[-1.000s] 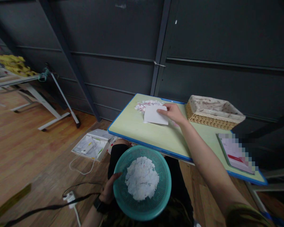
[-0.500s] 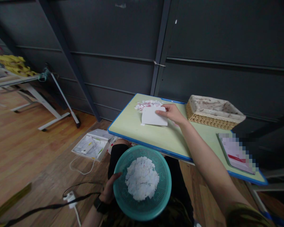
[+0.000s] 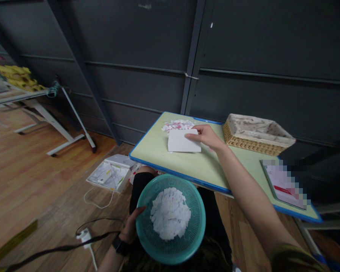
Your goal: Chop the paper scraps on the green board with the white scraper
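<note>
My left hand [image 3: 132,223] grips the left rim of a round teal plastic basket [image 3: 198,211], its thumb over the edge. The basket rests on my lap and holds a heap of torn white paper scraps [image 3: 170,213]. Out over the table, my right hand [image 3: 205,136] pinches the upper right corner of a white card [image 3: 183,141], thumb on top. The card is tilted just above or against the tabletop; I cannot tell whether it touches. Behind it lies a pile of white and pink paper scraps [image 3: 177,125], partly covered by the card.
The pale green table [image 3: 155,147] has a blue edge. A lined wicker basket [image 3: 249,143] stands at its back right, a tablet-like flat object [image 3: 283,185] near its right end. On the floor are an open white box [image 3: 109,175], cables and a power strip [image 3: 85,237].
The white card in my right hand has shifted slightly toward me and its tilt has changed a little. My left hand and the teal basket stay put.
</note>
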### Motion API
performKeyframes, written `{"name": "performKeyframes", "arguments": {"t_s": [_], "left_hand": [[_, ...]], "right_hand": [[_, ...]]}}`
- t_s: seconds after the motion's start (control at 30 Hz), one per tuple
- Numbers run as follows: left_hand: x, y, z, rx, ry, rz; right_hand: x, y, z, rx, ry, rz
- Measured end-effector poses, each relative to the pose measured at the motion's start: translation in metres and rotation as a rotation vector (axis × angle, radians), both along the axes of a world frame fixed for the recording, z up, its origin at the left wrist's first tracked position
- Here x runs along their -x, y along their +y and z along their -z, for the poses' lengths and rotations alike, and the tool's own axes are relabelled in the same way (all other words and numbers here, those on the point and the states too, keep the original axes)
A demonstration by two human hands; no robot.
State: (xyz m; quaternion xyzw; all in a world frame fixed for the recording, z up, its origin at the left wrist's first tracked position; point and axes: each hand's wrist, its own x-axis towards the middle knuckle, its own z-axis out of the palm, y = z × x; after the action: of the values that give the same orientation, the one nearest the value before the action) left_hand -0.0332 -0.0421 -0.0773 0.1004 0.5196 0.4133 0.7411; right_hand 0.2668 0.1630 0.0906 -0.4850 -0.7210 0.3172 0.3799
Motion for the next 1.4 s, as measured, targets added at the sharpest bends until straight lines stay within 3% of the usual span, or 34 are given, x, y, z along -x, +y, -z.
{"name": "performKeyframes", "arguments": {"t_s": [0.33, 0.57, 0.7, 0.97, 1.2, 1.4], "left_hand": [[-0.004, -0.001, -0.009, 0.020, 0.017, -0.014], [0.001, 0.000, 0.004, -0.005, 0.040, -0.020], [0.001, -0.002, 0.004, -0.015, -0.003, -0.007], [-0.001, -0.002, -0.001, 0.011, 0.008, -0.029], [-0.001, 0.000, -0.001, -0.009, -0.007, -0.039], [-0.001, -0.001, 0.000, 0.012, -0.009, -0.012]], "right_hand": [[0.001, -0.002, -0.001, -0.011, -0.035, -0.024], [-0.006, 0.004, 0.000, -0.107, -0.146, 0.058], [-0.008, 0.005, -0.001, -0.167, -0.173, 0.123], [0.003, 0.002, 0.004, -0.071, -0.042, -0.005], [0.012, 0.001, 0.011, -0.052, -0.060, -0.019], [-0.015, -0.003, -0.005, -0.008, -0.158, -0.033]]}}
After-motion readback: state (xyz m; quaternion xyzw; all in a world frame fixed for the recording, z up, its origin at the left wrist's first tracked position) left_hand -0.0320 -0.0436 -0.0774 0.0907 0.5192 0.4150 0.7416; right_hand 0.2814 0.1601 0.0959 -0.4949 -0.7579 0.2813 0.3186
